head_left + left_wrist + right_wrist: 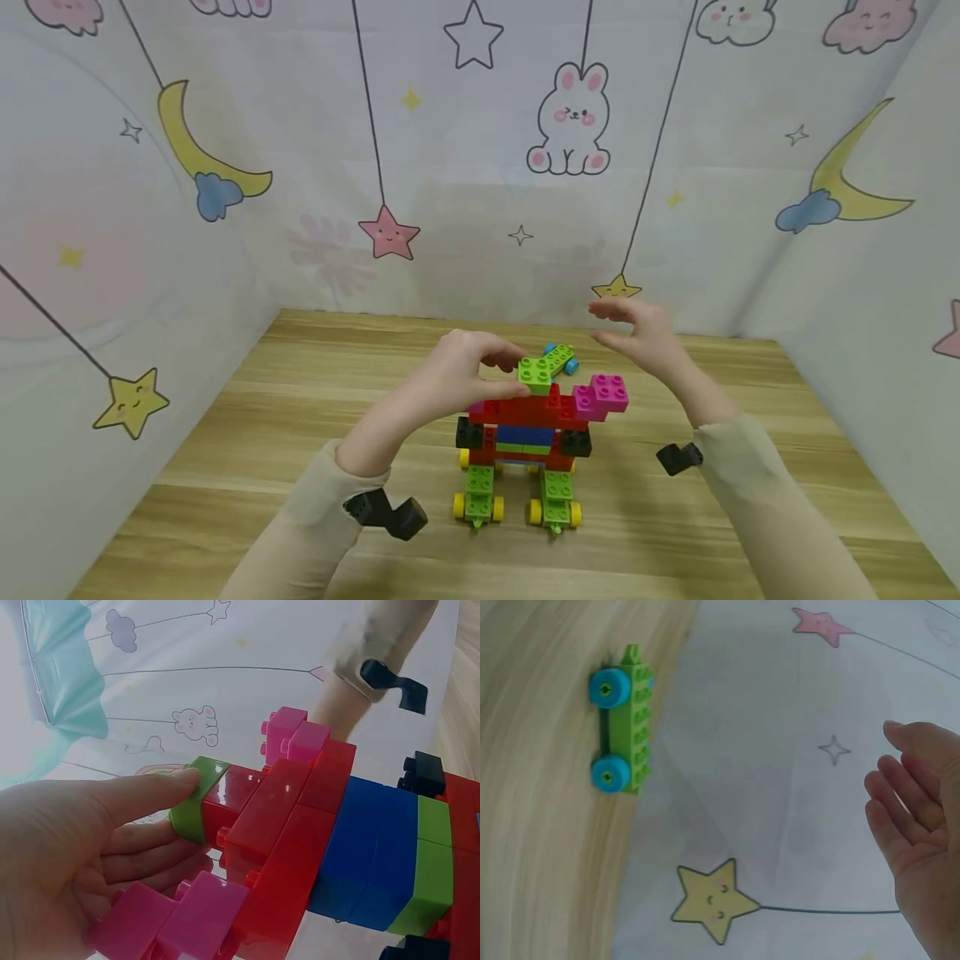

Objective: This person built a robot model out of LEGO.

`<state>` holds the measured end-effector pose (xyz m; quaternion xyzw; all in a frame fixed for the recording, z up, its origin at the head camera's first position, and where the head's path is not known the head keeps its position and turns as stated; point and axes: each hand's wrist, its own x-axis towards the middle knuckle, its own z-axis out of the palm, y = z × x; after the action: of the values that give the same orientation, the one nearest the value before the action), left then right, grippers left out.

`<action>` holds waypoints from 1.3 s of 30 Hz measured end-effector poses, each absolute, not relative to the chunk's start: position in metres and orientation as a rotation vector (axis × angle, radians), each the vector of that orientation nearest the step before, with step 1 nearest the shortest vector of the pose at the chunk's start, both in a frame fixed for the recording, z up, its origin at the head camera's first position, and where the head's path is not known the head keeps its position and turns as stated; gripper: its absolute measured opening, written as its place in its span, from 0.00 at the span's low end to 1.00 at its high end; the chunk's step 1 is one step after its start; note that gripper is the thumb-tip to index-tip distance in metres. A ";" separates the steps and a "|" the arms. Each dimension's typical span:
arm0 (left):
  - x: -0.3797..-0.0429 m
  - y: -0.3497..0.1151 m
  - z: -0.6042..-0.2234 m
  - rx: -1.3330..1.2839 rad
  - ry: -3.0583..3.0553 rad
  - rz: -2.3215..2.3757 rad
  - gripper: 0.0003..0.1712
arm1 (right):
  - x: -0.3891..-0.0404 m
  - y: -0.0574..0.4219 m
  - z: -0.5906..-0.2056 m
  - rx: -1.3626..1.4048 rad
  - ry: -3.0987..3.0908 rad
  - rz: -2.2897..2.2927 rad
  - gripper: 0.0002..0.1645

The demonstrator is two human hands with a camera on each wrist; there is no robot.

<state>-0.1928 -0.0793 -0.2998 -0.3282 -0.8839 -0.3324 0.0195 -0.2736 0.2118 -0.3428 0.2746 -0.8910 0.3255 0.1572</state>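
Note:
My left hand pinches a lime green brick between thumb and fingers. That brick sits at the top of a toy-brick figure. Its upper part is red bricks, with pink bricks stepping outward on both sides. Below come blue bricks, a green layer and black bricks at the sides. The figure stands on green wheeled bases with yellow wheels. To the right and slightly higher, my right hand hovers with relaxed fingers and holds nothing.
Behind the figure, a green wheeled base with blue wheels rests on the wood-grain table. A white cloth printed with stars, moons and a rabbit rises along the back and sides.

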 end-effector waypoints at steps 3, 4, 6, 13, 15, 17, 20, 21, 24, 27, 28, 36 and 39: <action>-0.194 -0.079 -0.299 -1.021 -2.758 -1.032 0.21 | -0.284 0.210 -0.356 0.794 -2.620 0.920 0.25; -0.194 -0.079 -0.300 -1.022 -2.761 -1.035 0.21 | -0.287 0.209 -0.360 0.797 -2.643 0.915 0.26; -0.194 -0.079 -0.300 -1.023 -2.765 -1.039 0.22 | -0.293 0.207 -0.366 0.809 -2.678 0.904 0.27; -0.194 -0.079 -0.299 -1.036 -2.758 -1.029 0.22 | -0.311 0.201 -0.382 0.861 -2.753 0.917 0.30; -0.194 -0.079 -0.299 -1.046 -2.755 -1.036 0.22 | -0.316 0.200 -0.387 0.861 -2.784 0.946 0.31; -0.195 -0.079 -0.298 -1.051 -2.754 -1.051 0.22 | -0.320 0.200 -0.393 0.857 -2.824 0.967 0.34; -0.195 -0.079 -0.298 -1.051 -2.750 -1.067 0.22 | -0.327 0.199 -0.402 0.877 -2.877 0.936 0.36; -0.195 -0.080 -0.298 -1.051 -2.749 -1.070 0.21 | -0.330 0.199 -0.405 0.885 -2.889 0.914 0.37; -0.195 -0.080 -0.298 -1.057 -2.746 -1.062 0.21 | -0.335 0.198 -0.413 0.911 -2.912 0.875 0.37; -0.195 -0.080 -0.298 -1.067 -2.747 -1.045 0.21 | -0.340 0.199 -0.421 0.932 -2.916 0.866 0.37; -0.195 -0.079 -0.298 -1.071 -2.745 -1.040 0.21 | -0.341 0.199 -0.424 0.944 -2.912 0.857 0.37; -0.196 -0.079 -0.298 -1.069 -2.738 -1.062 0.21 | -0.351 0.199 -0.441 0.988 -2.904 0.846 0.35; -0.195 -0.079 -0.298 -1.067 -2.745 -1.069 0.21 | -0.353 0.198 -0.445 0.986 -2.925 0.814 0.34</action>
<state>-0.1953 -0.0795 -0.2975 -0.3405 -0.8761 -0.3413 0.0043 -0.3525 0.1980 -0.4447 0.3086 -0.9160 0.2550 -0.0254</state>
